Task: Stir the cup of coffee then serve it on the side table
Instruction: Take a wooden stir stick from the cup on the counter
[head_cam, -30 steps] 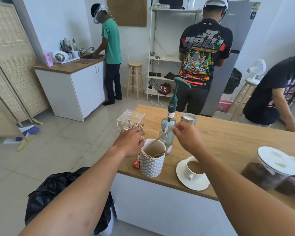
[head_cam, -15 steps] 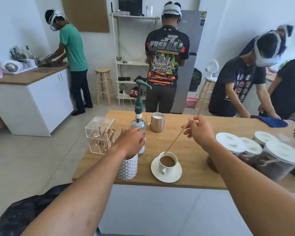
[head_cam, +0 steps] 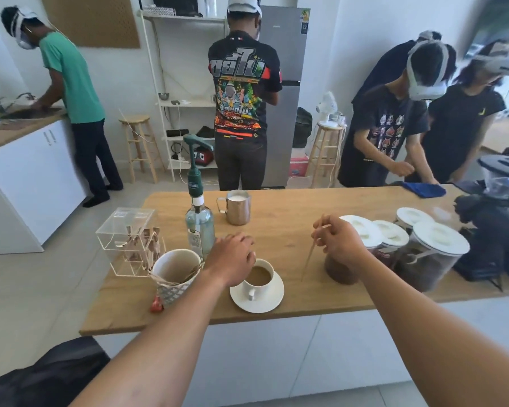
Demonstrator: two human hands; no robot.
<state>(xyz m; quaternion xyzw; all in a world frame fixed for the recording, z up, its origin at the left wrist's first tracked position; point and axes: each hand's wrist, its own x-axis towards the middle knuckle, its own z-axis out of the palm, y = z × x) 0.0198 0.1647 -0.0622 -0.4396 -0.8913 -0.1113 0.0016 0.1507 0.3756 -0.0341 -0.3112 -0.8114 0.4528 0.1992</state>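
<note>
The right hand (head_cam: pixel 340 243) is pinching a thin wooden stir stick (head_cam: pixel 309 255) between thumb and curled fingers; the stick is slanting down to the left with its lower tip just above the wooden table (head_cam: pixel 306 207), to the right of the saucer (head_cam: pixel 272 298). The left hand (head_cam: pixel 232 258) is lying palm down with fingers loosely bent, their tips touching the far left rim of the white cup of coffee (head_cam: pixel 259 279); it is not closing around anything. The cup, filled with light brown coffee, is sitting on the white saucer near the front edge of the table, a little left of its middle, handle pointing toward the front edge.

Left of the cup, at the front left part of the table, a patterned white holder (head_cam: pixel 175 274) is carrying more stir sticks, and a clear acrylic box (head_cam: pixel 130 239) is standing at the left edge. Behind the holder a glass pump bottle (head_cam: pixel 199 227) is showing labels on its neck and body, too blurred to read. A steel milk pitcher (head_cam: pixel 237 207) is standing toward the far edge. White-lidded jars (head_cam: pixel 435 245) are clustering at the right side, just behind the right hand. Across the room, a dark shirt (head_cam: pixel 241 83) is bearing large lettering that cannot be read.
</note>
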